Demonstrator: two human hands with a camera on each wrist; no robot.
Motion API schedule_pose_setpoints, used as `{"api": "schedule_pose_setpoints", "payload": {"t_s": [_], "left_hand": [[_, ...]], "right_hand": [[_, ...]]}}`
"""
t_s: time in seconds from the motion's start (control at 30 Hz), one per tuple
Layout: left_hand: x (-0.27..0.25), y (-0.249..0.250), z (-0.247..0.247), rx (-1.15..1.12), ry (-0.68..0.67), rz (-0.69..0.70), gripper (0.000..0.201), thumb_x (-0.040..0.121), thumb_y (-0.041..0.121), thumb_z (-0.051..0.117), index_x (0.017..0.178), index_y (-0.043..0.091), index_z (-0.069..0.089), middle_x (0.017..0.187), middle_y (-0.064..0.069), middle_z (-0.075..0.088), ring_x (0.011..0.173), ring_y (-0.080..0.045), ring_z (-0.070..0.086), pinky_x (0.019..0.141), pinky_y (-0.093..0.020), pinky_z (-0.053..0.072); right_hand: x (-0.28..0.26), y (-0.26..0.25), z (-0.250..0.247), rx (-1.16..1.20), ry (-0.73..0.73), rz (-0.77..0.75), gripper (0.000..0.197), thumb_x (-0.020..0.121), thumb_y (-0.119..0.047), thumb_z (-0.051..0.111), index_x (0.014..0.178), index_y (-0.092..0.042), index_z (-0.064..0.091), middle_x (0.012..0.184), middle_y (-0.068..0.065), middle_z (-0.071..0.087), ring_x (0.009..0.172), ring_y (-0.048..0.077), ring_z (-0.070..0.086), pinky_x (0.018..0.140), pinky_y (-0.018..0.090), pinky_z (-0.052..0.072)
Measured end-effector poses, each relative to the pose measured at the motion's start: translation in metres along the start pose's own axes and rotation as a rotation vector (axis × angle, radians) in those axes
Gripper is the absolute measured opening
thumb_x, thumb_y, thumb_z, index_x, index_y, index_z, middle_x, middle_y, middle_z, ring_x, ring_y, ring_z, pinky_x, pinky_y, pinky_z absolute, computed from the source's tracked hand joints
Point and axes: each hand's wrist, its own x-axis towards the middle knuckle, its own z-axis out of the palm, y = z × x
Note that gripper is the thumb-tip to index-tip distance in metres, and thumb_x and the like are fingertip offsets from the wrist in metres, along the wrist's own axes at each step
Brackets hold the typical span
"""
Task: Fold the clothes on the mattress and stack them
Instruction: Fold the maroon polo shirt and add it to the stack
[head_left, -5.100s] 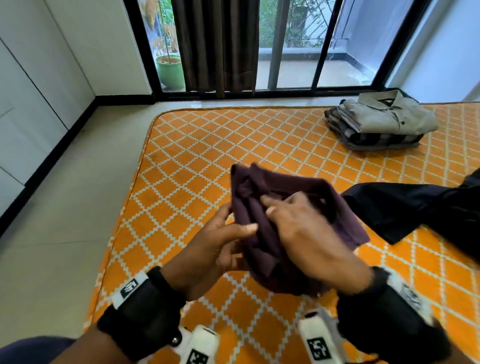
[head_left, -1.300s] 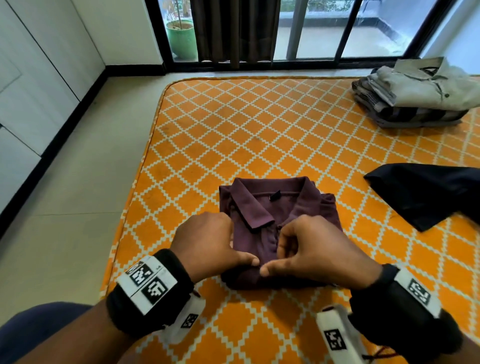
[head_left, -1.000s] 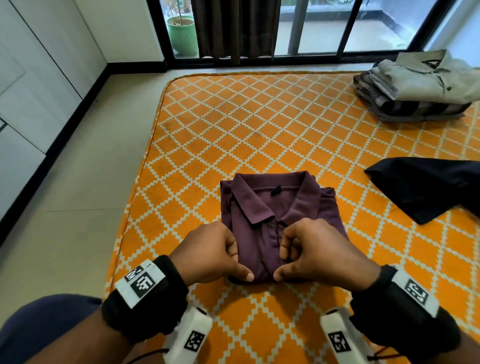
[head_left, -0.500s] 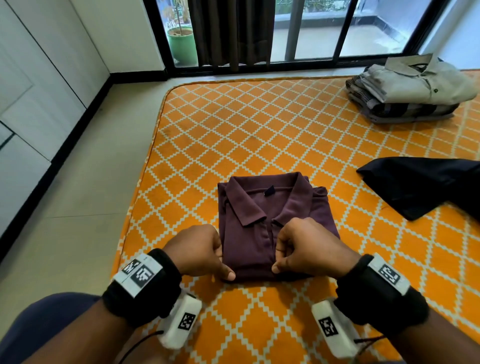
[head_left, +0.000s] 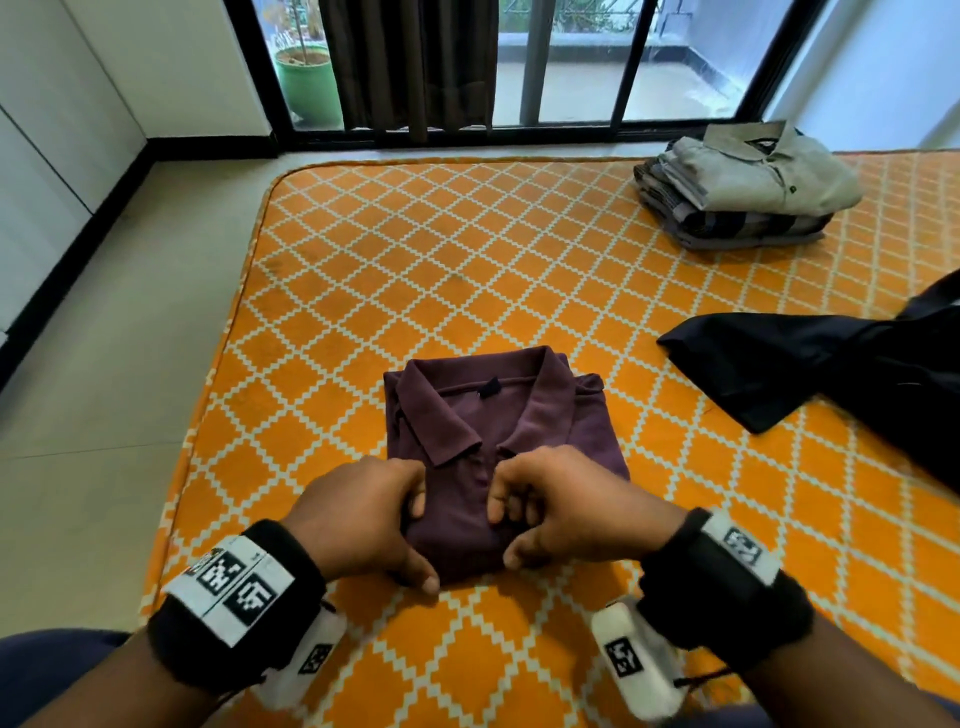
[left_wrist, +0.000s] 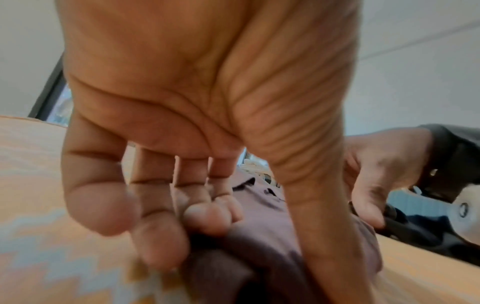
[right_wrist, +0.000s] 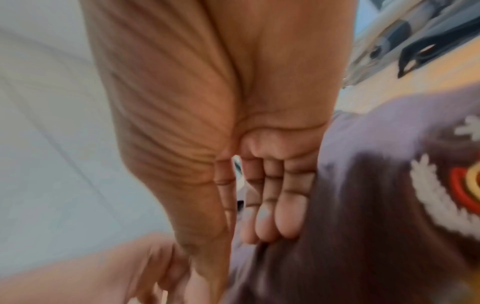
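A maroon polo shirt (head_left: 519, 415) lies folded, collar up, near the front of the orange mattress (head_left: 415, 260). My left hand (head_left: 418, 540) grips the shirt's near left edge, fingers curled on top and thumb at the front fold. My right hand (head_left: 504, 535) pinches the near edge at the placket in the same way. In the left wrist view my curled fingers (left_wrist: 166, 242) press into the shirt (left_wrist: 272, 257). The right wrist view shows my fingers (right_wrist: 267, 222) on the blurred shirt (right_wrist: 363, 236). A stack of folded clothes (head_left: 743, 192) sits at the far right.
An unfolded black garment (head_left: 831, 374) lies to the right of the polo. Grey floor (head_left: 104, 364) borders the mattress's left edge. A window with a dark curtain (head_left: 410, 62) and a green pot (head_left: 309, 83) stand beyond the far edge.
Five seconds ago both hands held the shirt up while folding it; it now lies flat, collar up. In the last second the hands stayed at its near edge, shifting only slightly.
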Motion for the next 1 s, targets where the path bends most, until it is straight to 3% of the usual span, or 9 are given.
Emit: {"api": "schedule_pose_setpoints", "payload": {"t_s": [0.1, 0.2, 0.33, 0.47, 0.6, 0.67, 0.8, 0.87, 1.0], "left_hand": [[-0.004, -0.006, -0.008, -0.028, 0.029, -0.053, 0.085, 0.029, 0.082, 0.086, 0.088, 0.032, 0.050, 0.081, 0.012, 0.063, 0.075, -0.008, 0.059, 0.065, -0.038, 0.049], [0.001, -0.011, -0.004, -0.216, 0.157, -0.170, 0.088, 0.040, 0.087, 0.081, 0.099, 0.029, 0.049, 0.087, 0.011, 0.063, 0.078, -0.011, 0.062, 0.065, -0.036, 0.049], [0.015, -0.010, 0.013, -0.175, 0.283, -0.254, 0.109, 0.052, 0.086, 0.077, 0.128, 0.018, 0.038, 0.101, 0.005, 0.061, 0.091, -0.020, 0.064, 0.069, -0.035, 0.050], [0.024, -0.017, 0.017, -0.278, 0.277, -0.288, 0.117, 0.050, 0.073, 0.089, 0.137, 0.015, 0.038, 0.094, 0.004, 0.065, 0.088, -0.019, 0.066, 0.067, -0.035, 0.051], [0.031, -0.026, 0.023, -0.474, 0.265, -0.332, 0.118, 0.051, 0.066, 0.094, 0.143, 0.015, 0.041, 0.110, -0.003, 0.067, 0.101, -0.022, 0.066, 0.072, -0.035, 0.051], [0.034, -0.022, 0.023, -0.564, 0.288, -0.357, 0.106, 0.058, 0.065, 0.091, 0.139, 0.015, 0.046, 0.116, -0.005, 0.067, 0.103, -0.023, 0.066, 0.069, -0.035, 0.048], [0.042, -0.012, 0.024, -0.522, 0.317, -0.309, 0.044, 0.073, 0.058, 0.086, 0.095, 0.024, 0.067, 0.092, 0.004, 0.073, 0.086, -0.022, 0.069, 0.072, -0.037, 0.056], [0.044, -0.008, 0.024, -0.493, 0.329, -0.296, 0.040, 0.074, 0.056, 0.085, 0.093, 0.027, 0.067, 0.091, 0.006, 0.073, 0.086, -0.022, 0.069, 0.073, -0.037, 0.056], [0.045, 0.000, 0.023, -0.435, 0.409, -0.306, 0.048, 0.073, 0.049, 0.088, 0.099, 0.025, 0.055, 0.093, 0.005, 0.061, 0.090, -0.024, 0.062, 0.068, -0.034, 0.044]], "right_hand": [[-0.008, 0.023, -0.028, 0.179, 0.214, 0.093, 0.033, 0.066, -0.033, 0.099, 0.086, -0.025, 0.074, 0.078, -0.004, 0.074, 0.067, 0.004, 0.068, 0.065, 0.029, 0.055], [-0.011, 0.052, -0.042, 0.031, 0.442, 0.333, 0.051, 0.058, -0.055, 0.096, 0.089, -0.028, 0.067, 0.078, -0.007, 0.069, 0.073, 0.008, 0.065, 0.066, 0.033, 0.054], [0.000, 0.074, -0.029, -0.010, 0.371, 0.437, 0.059, 0.065, -0.061, 0.090, 0.100, -0.028, 0.056, 0.087, -0.009, 0.062, 0.084, 0.015, 0.062, 0.071, 0.035, 0.049], [0.003, 0.088, -0.036, -0.031, 0.449, 0.482, 0.053, 0.071, -0.060, 0.087, 0.102, -0.029, 0.058, 0.087, -0.004, 0.065, 0.088, 0.024, 0.067, 0.066, 0.035, 0.048], [0.000, 0.083, -0.035, 0.177, 0.397, 0.524, 0.084, 0.053, -0.074, 0.089, 0.113, -0.026, 0.054, 0.098, -0.002, 0.068, 0.090, 0.019, 0.067, 0.066, 0.036, 0.053], [0.000, 0.075, -0.029, 0.255, 0.371, 0.535, 0.095, 0.042, -0.072, 0.095, 0.113, -0.025, 0.053, 0.104, -0.007, 0.065, 0.096, 0.016, 0.065, 0.073, 0.036, 0.056], [0.005, 0.073, -0.016, 0.402, 0.402, 0.547, 0.078, 0.033, -0.063, 0.100, 0.086, -0.015, 0.069, 0.087, 0.000, 0.075, 0.085, 0.021, 0.073, 0.076, 0.042, 0.063], [0.007, 0.077, -0.012, 0.469, 0.414, 0.515, 0.078, 0.030, -0.066, 0.099, 0.085, -0.015, 0.078, 0.085, -0.002, 0.079, 0.084, 0.019, 0.076, 0.079, 0.047, 0.064], [0.008, 0.058, -0.005, 0.288, 0.504, 0.448, 0.058, 0.061, -0.048, 0.093, 0.109, -0.026, 0.070, 0.103, -0.010, 0.075, 0.096, 0.015, 0.071, 0.084, 0.042, 0.060]]}}
